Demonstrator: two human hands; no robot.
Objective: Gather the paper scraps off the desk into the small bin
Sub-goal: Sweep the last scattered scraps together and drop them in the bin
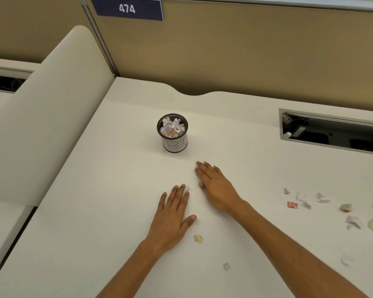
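A small black mesh bin (174, 145) with a white paper label stands on the white desk (95, 201), filled with crumpled paper. My left hand (172, 218) lies flat on the desk, fingers apart, with a small white scrap (187, 188) at its fingertips. My right hand (215, 187) lies flat beside it, a little nearer the bin, holding nothing. A tan scrap (198, 238) and a tiny white scrap (197, 221) lie by my left thumb. A grey scrap (226, 266) lies under my right forearm. Several scraps (353, 221), white, tan and one red (292, 205), are scattered at the right.
A cable slot (332, 134) opens in the desk at the back right. A tan partition wall (246, 50) with a "474" sign (127, 8) closes the back. A cream divider panel (41, 125) bounds the left side.
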